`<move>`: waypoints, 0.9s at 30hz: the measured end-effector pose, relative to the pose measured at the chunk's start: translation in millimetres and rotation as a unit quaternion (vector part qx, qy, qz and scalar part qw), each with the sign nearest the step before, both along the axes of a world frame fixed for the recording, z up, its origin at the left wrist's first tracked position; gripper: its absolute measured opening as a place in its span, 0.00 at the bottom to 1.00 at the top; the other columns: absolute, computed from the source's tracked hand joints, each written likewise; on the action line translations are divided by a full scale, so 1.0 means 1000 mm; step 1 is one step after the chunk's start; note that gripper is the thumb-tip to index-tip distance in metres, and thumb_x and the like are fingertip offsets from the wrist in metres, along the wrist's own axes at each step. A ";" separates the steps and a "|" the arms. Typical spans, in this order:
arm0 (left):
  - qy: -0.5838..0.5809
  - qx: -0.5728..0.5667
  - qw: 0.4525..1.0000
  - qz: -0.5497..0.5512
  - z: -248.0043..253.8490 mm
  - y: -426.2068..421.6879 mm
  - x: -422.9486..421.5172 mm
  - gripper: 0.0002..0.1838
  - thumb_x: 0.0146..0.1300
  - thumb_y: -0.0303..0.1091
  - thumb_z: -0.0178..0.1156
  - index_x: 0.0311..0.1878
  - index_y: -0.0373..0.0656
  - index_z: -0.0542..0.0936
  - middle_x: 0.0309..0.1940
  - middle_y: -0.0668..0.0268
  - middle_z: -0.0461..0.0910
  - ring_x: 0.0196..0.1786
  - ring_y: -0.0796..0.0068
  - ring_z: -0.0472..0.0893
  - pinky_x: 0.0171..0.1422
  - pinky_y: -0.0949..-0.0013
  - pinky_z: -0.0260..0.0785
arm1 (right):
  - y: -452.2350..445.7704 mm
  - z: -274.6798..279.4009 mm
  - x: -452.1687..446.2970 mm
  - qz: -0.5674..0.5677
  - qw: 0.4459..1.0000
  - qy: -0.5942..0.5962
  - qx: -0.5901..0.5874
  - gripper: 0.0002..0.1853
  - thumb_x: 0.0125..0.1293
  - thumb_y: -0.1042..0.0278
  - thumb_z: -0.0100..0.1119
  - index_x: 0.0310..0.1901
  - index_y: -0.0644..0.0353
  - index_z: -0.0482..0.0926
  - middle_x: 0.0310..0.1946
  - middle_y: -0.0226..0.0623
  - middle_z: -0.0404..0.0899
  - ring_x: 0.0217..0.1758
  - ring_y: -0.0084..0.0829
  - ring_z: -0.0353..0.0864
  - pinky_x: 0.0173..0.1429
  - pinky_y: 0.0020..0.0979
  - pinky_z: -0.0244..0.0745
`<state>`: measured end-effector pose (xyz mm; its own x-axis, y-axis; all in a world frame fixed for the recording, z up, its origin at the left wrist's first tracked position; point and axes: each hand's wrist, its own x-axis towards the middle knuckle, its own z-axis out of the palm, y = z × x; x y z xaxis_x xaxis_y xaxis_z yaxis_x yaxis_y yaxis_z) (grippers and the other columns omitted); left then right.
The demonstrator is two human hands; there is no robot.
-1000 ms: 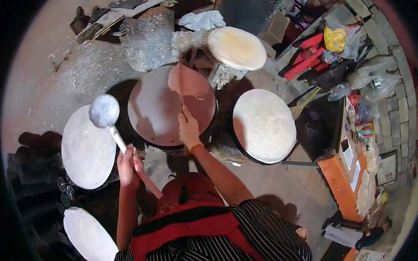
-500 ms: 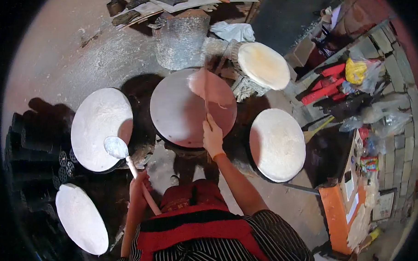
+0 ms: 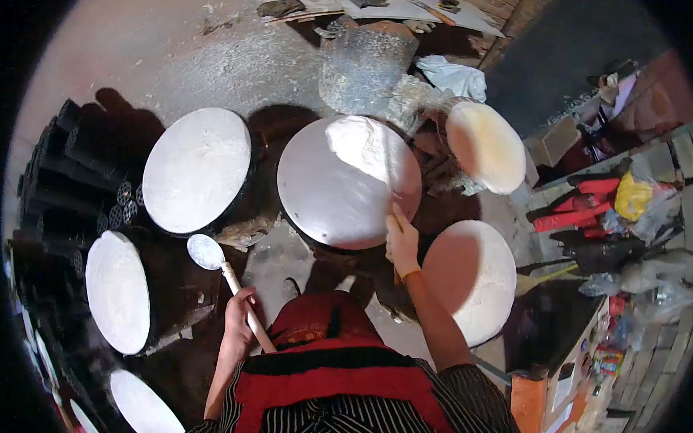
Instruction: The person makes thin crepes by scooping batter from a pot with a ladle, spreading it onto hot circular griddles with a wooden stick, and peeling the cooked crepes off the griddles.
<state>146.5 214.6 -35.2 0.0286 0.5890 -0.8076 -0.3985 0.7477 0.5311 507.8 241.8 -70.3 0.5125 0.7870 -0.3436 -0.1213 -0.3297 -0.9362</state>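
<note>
My left hand (image 3: 238, 323) is wrapped around the pale handle of a ladle (image 3: 205, 252). The ladle's whitish bowl hangs left of the central round griddle (image 3: 324, 204). At that griddle's right edge, my right hand (image 3: 403, 247) grips a thin wooden batter spreader (image 3: 395, 207). The spreader's far end reaches to the right side of a white batter patch (image 3: 360, 147), which covers the griddle's upper part; the rest of the plate shows as bare grey metal. Where the spreader's blade meets the batter is hard to make out.
Batter-covered griddles stand around me: one upper left (image 3: 197, 169), one at left (image 3: 118, 292), one at right (image 3: 474, 282). A yellowish round (image 3: 486, 147) lies upper right. Dark perforated cylinders (image 3: 73, 176) are stacked at left; an orange-sided table (image 3: 527, 410) stands lower right.
The view has turned left, so the griddles sit differently in it. My right hand with the spreader has moved to the griddle's right side. The batter patch looks wider and whiter.
</note>
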 end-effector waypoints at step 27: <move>-0.072 -0.008 0.990 0.118 -0.022 -0.145 0.045 0.11 0.62 0.36 0.58 0.47 0.49 0.81 0.33 0.77 0.74 0.33 0.86 0.70 0.35 0.81 0.63 | 0.013 0.047 0.158 0.416 0.888 0.181 -0.076 0.18 0.71 0.70 0.48 0.61 0.56 0.72 0.13 0.19 0.63 0.09 0.13 0.57 0.11 0.19 0.52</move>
